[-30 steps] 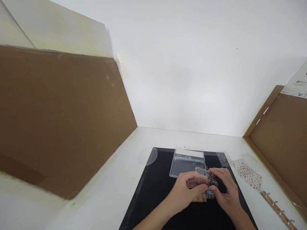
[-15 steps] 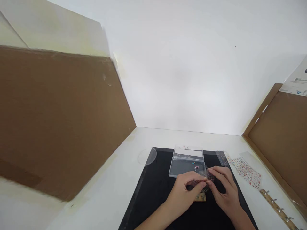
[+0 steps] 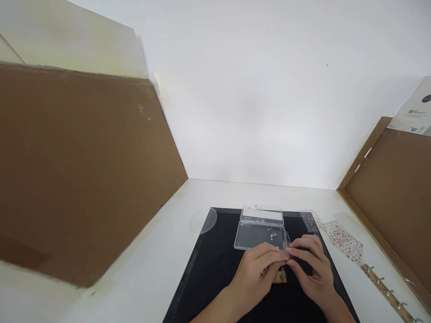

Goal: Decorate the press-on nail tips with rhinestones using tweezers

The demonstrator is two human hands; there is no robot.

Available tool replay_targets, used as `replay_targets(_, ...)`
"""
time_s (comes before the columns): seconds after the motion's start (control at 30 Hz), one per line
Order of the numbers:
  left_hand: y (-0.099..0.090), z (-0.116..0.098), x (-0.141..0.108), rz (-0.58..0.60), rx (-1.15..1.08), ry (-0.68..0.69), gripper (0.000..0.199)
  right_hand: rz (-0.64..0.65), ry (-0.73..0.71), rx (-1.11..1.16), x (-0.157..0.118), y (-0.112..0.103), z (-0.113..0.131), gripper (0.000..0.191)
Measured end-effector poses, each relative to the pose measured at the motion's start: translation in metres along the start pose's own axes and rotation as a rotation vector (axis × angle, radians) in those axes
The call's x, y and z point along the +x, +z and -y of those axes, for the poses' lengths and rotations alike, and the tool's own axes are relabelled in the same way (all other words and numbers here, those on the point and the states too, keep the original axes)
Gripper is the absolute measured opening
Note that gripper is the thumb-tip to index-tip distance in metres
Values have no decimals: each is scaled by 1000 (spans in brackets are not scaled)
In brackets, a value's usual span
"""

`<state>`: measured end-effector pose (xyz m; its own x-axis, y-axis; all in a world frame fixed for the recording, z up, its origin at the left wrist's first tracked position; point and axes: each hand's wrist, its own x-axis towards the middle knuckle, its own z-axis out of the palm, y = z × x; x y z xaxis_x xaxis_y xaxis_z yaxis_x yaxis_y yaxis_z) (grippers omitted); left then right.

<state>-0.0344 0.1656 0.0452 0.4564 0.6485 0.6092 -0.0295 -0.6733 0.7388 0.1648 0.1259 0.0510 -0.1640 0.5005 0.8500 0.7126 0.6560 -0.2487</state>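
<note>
Left hand (image 3: pixel 257 269), right hand (image 3: pixel 313 268): fingertips pinched on clear sheet (image 3: pixel 286 243), apparently steadying it. Open case (image 3: pixel 252 235): black mat's (image 3: pixel 207 273) far edge, presumably for reach.

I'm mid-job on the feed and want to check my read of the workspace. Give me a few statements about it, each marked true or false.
1. The clear case lies open on the black mat. True.
2. The left hand and the right hand are wide apart. False: their fingertips come together at a thin clear film.
3. The clear disc overlaps the mat's left edge. True.
4. The wooden strip with metal pieces lies on the black mat. False: the wooden strip lies on the white table, right of the mat.
5. A teal bit shows within the case. True.
</note>
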Motion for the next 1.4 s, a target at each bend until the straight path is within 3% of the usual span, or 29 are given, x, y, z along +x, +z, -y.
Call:
replay_targets(0.27,-5,-3,2,-6,323,208,32,53,10,90,3,-3,2,21)
replay_targets(0.4,-4,-3,3,-20,377,258,31,70,21,131,4,-4,2,25)
replay_targets(0.57,-2,-3,7,-128,371,389,28,72,24,169,5,-3,1,23)
replay_targets(1.1,0,-5,8,-133,381,376,29,101,143,385,8,-2,2,24)
replay_targets(1.23,0,-5,8,-121,350,372,29,114,170,421,8,-3,1,17)
replay_targets(1.4,1,-4,5,-110,248,293,21,88,176,367,5,-1,2,16)
